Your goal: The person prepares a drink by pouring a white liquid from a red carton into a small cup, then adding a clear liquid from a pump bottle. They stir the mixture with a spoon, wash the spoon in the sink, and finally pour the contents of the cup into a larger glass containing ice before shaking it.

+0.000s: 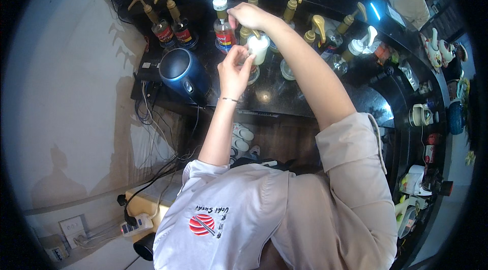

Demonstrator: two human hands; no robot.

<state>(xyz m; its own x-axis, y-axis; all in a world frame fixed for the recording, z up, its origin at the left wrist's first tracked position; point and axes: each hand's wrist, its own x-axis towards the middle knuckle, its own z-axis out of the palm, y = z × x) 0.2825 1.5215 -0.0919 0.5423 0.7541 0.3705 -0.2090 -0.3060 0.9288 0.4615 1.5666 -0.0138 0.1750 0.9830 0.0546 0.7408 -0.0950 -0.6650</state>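
My left hand (pixel 233 70) holds a small clear plastic cup (pixel 259 53) between thumb and fingers, above the black counter (pixel 272 96). White contents show inside the cup. The gold spout (pixel 256 35) of a pump dispenser points down at the cup's mouth. Above that spout, my right hand (pixel 248 14) rests over the pump head with its fingers curled down; the hand hides most of the head. Close beside its fingertips stands a red-labelled syrup bottle (pixel 224 37) with a white pump (pixel 219 1). The bottle under the gold spout is partly hidden behind my left hand and the cup.
A blue electric kettle (pixel 183 73) stands left of my left hand. Two syrup bottles (pixel 164 34) with gold pumps are behind it. More pump bottles (pixel 331 43) line the right. Loose cables (pixel 150 119) hang at the counter's left end. Another person (pixel 408 1) is at far right.
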